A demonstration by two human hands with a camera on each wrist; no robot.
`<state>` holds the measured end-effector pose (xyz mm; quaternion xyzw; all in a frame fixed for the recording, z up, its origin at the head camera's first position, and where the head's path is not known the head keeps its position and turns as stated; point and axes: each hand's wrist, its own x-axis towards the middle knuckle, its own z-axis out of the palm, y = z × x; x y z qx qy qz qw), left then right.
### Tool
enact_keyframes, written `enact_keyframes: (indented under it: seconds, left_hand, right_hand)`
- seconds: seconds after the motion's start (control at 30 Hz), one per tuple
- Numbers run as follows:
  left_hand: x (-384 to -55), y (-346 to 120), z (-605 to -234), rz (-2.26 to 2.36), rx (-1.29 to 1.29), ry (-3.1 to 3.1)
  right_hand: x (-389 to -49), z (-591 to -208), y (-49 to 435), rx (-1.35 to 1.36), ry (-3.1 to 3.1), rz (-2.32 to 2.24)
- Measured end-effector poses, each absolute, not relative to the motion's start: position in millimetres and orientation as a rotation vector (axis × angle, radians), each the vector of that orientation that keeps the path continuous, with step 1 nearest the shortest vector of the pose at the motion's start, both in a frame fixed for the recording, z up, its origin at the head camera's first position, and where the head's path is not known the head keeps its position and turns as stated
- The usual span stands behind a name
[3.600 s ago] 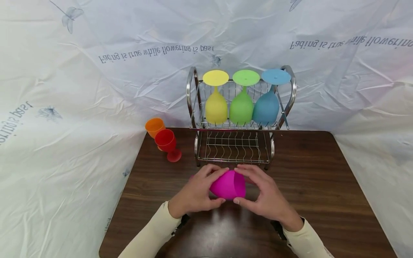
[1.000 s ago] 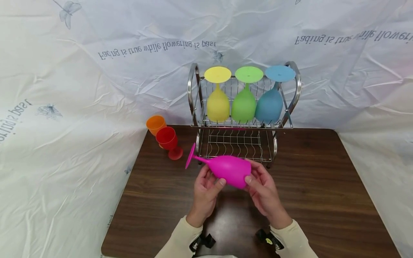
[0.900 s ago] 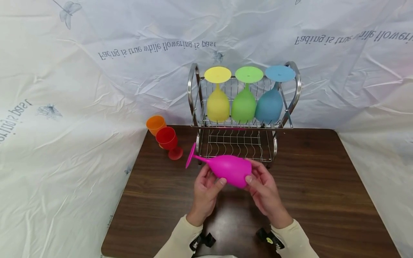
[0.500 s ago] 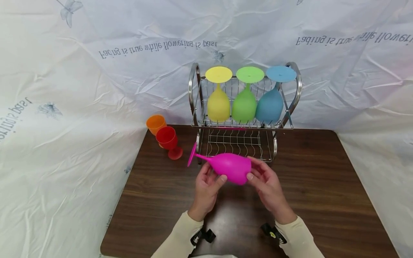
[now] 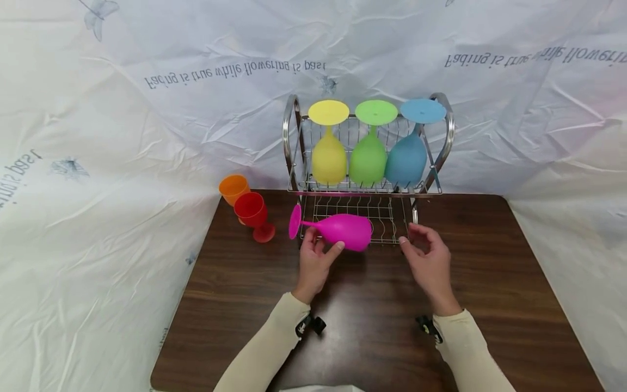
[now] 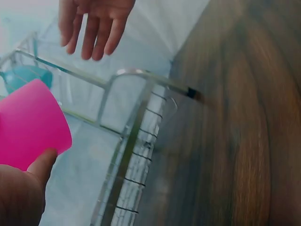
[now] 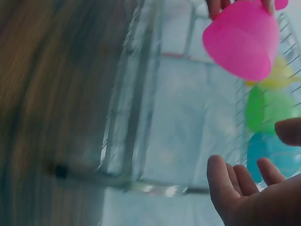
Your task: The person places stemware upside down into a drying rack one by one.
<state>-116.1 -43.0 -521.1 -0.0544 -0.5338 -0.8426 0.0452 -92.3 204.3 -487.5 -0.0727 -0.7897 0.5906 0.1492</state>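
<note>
A magenta wine goblet (image 5: pixel 348 231) lies sideways in the air in front of the rack's lower shelf, its foot to the left and its mouth to the right. My left hand (image 5: pixel 313 267) holds it at the bowl, thumb on the near side; the other fingers are partly hidden. My right hand (image 5: pixel 433 267) is apart from the goblet, near the rack's front right corner, fingers relaxed with nothing between them. In the right wrist view, a gap shows between the right hand (image 7: pixel 254 193) and the goblet (image 7: pixel 244 40).
The two-tier metal dish rack (image 5: pixel 352 193) carries upside-down yellow (image 5: pixel 329 158), green (image 5: pixel 368 159) and blue (image 5: pixel 407 160) goblets on top. Upright red (image 5: pixel 251 209) and orange (image 5: pixel 233 188) goblets stand left of it on the brown wooden table (image 5: pixel 490 305). White sheeting surrounds the table.
Both hands first held the magenta goblet over the table. The right hand has let go and moved right; the left has carried the goblet forward to the lower shelf.
</note>
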Motion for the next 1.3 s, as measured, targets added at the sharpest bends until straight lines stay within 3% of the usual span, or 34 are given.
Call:
enact_keyframes:
  seconds: [0.57, 1.3]
  left_hand:
    - [-169.2, -23.4, -550.1, -2.138, -0.268, -2.246]
    - [-193.7, 23.3, -540.7, -1.540, -0.561, -2.714]
  right_hand:
    - [-134.4, -547.5, 233.1, -0.402, -2.318, 1.448]
    - [-139.8, -557.7, 238.5, -0.406, -2.237, 1.399]
